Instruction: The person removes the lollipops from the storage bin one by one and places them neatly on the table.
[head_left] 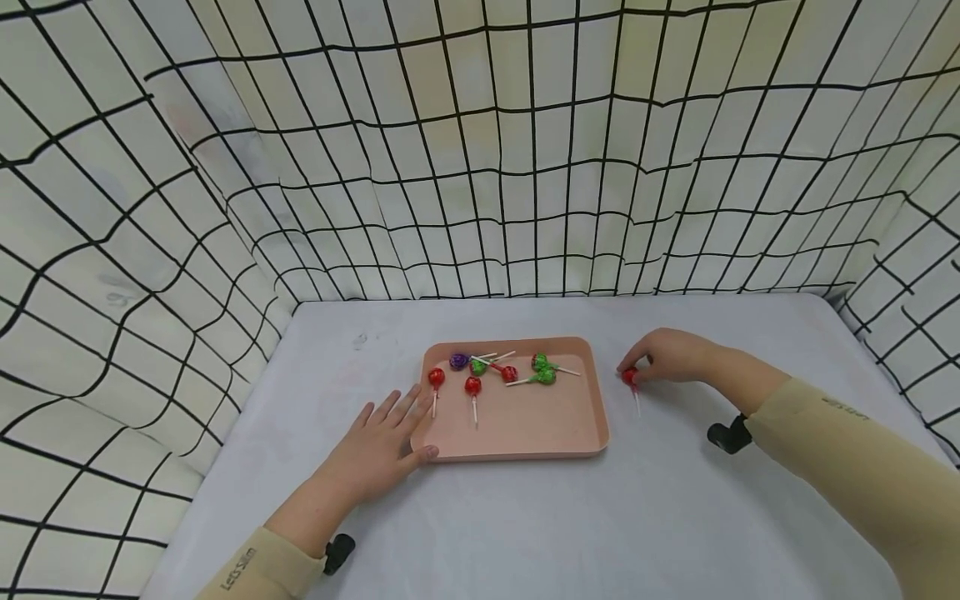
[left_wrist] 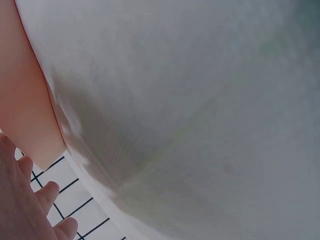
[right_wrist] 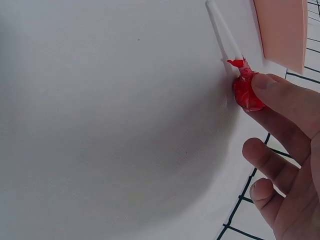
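Right of the pink tray [head_left: 525, 442], my right hand [head_left: 671, 354] pinches a red lollipop [right_wrist: 247, 92] by its wrapped head between thumb and forefinger. Its white stick points toward the near side, at the white tabletop. My left hand [head_left: 382, 446] lies with fingers spread against the tray's left edge. Inside the tray are red lollipops [head_left: 472, 386], green lollipops [head_left: 543, 377] and a purple lollipop [head_left: 459, 361], mostly toward the back. Two red ones stand apart at the left, sticks toward the near side; other sticks cross one another.
A white cloth covers the table [head_left: 510, 525]. Behind it and along both sides rises a white backdrop with a black grid net [head_left: 525, 192]. Black devices [head_left: 729, 435] are worn at both wrists, under the tan sleeves [head_left: 840, 450].
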